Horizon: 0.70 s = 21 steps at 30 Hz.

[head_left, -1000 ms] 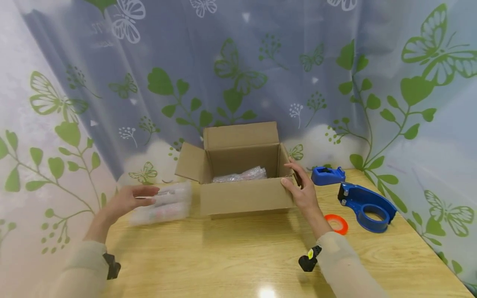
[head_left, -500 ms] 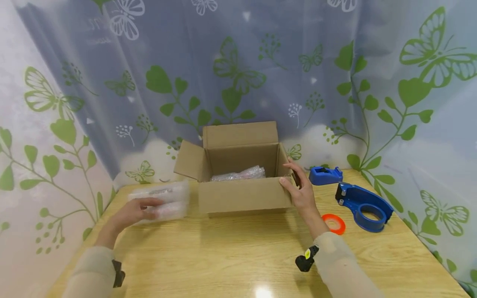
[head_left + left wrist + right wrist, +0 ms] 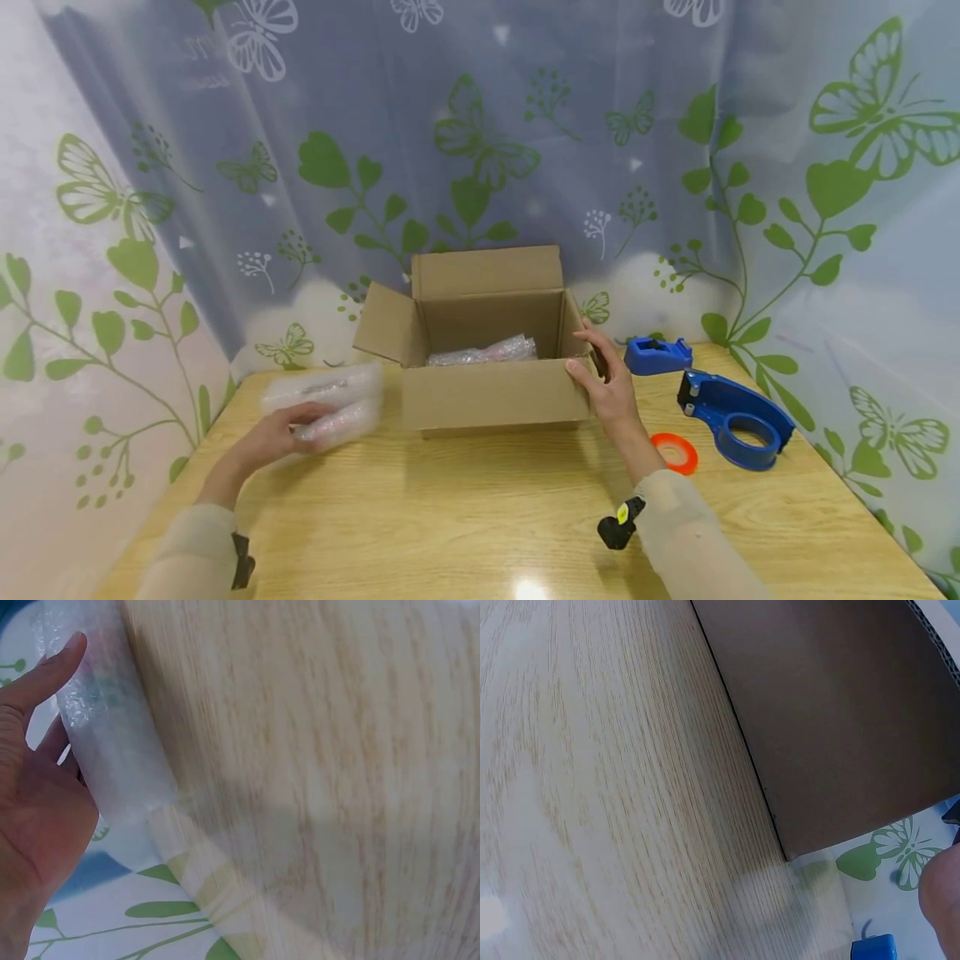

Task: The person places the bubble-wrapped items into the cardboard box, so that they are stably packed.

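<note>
My left hand [image 3: 273, 437] grips the nearer of two bubble-wrapped rolls [image 3: 345, 423] at the table's left. In the left wrist view the thumb lies along this cloudy roll [image 3: 120, 742], fingers behind it; pink and green show faintly through the wrap. Just behind it lies the second bubble-wrapped roll [image 3: 322, 385]. An open cardboard box [image 3: 495, 396] stands at the centre back with more bubble-wrapped goods [image 3: 483, 352] inside. My right hand [image 3: 615, 398] holds the box's front right corner, thumb on the front panel. In the right wrist view the box's side [image 3: 840, 720] fills the upper right.
Right of the box sit a small blue tape dispenser [image 3: 658, 356], a larger blue tape cutter [image 3: 738, 421] and an orange-red tape roll [image 3: 674, 454]. The box's left flap [image 3: 386, 323] juts toward the rolls. A patterned curtain [image 3: 487, 125] hangs behind the wooden table [image 3: 450, 517].
My left hand has come down and slightly right onto the nearer wrapped roll, and its fingers now close round it. My right hand stays on the box corner.
</note>
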{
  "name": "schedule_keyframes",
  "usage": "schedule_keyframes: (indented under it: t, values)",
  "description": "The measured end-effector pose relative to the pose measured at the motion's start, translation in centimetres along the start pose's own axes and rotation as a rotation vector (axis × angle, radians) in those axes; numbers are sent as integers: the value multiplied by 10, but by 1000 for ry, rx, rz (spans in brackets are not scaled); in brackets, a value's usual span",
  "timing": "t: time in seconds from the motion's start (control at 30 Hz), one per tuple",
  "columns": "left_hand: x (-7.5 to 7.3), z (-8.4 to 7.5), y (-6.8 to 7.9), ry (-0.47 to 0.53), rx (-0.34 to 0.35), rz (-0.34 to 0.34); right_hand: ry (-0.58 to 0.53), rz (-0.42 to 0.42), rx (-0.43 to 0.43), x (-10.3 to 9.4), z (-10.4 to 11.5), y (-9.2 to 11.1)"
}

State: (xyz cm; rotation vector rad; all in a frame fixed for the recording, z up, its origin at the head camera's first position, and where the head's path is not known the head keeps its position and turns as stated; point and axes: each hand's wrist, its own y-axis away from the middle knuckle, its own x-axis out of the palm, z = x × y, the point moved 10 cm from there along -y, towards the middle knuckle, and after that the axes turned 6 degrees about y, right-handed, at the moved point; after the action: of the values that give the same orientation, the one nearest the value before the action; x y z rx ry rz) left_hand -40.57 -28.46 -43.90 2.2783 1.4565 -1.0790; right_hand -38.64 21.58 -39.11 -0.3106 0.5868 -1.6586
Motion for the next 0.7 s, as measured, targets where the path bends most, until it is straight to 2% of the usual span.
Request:
schedule_keyframes:
  t: [0.27,0.7]
  values:
    - [8,3,4,26,-27,27,-4,-1,0,0,1,1]
    - [12,-1,6,-3,-38,36,-3,6,-1,1,-3,0]
